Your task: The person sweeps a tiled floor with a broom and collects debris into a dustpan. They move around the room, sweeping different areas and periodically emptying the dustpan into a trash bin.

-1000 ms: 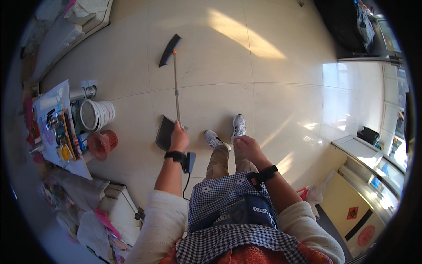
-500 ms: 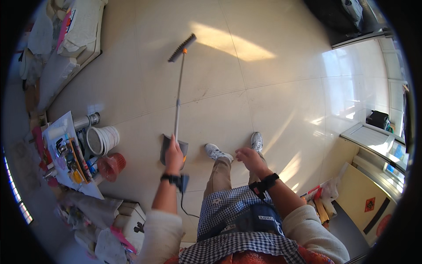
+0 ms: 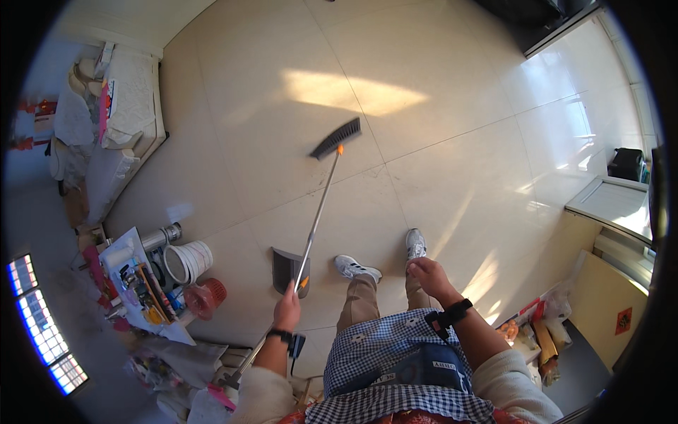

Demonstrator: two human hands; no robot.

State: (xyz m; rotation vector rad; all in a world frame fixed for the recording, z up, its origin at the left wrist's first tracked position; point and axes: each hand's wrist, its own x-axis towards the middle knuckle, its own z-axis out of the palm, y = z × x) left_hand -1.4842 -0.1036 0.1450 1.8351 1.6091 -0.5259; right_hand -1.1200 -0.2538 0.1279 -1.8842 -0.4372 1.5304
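Observation:
My left hand (image 3: 287, 311) is closed round the thin metal handle of a broom (image 3: 319, 205). The handle slants away to the right, and its other end runs back beside my forearm. At the far end the dark bristle head (image 3: 336, 139), with an orange joint, is at the tiled floor. A grey dustpan (image 3: 286, 270) with an orange part is just beyond my left hand, partly behind the broom handle; whether I also hold its handle is hidden. My right hand (image 3: 432, 278) hovers above my right shoe, fingers curled in, with nothing visible in them.
At left, a cluttered low table (image 3: 145, 283) stands beside a white bucket (image 3: 188, 262) and a red plastic basket (image 3: 205, 298). A cloth-covered piece of furniture (image 3: 133, 99) is farther off. To the right are a white cabinet (image 3: 611, 201) and bagged items (image 3: 554, 321). Sunlight patches (image 3: 353, 90) brighten the floor.
The broom head has swung right and closer to me, so the handle leans more to the right. My view has shifted. The right hand stays curled over the right shoe.

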